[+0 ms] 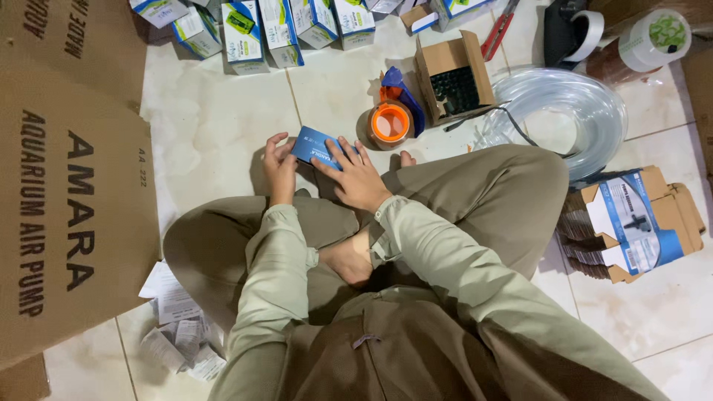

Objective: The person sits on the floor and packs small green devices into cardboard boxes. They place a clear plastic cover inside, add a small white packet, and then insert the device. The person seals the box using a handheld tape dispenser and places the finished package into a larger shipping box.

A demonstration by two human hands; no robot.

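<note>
While it sits low over the pale tiled floor (pixel 215 126) just ahead of the person's crossed legs, the small flat blue cardboard box (pixel 312 145) is held between both hands: the left hand (pixel 280 169) pinches its near-left end, fingers curled round the edge, and the right hand (pixel 358 174) lies across its right part with fingers spread flat on the top face, so each grip is closed on the box. Its long axis runs from upper left to lower right in the head view, tilted a little, with the broad printed face up. By the look of it the box is closed or nearly so, though the hands hide its end flaps, so I cannot tell whether it is sealed. Just beyond it stands an orange and blue tape dispenser (pixel 392 119), untouched, and beside that an open brown cardboard carton (pixel 453 74) with dark parts inside. A row of about 6 finished-looking blue and white boxes (pixel 260 30) lines the top edge, which suggests several are done. Still flat, a stack of unfolded printed cartons (pixel 631 223) waits at the right, near a coil of clear plastic tubing (pixel 564 104). Folded paper leaflets (pixel 178 327) lie by the left knee, next to a large brown corrugated sheet (pixel 67 186).
</note>
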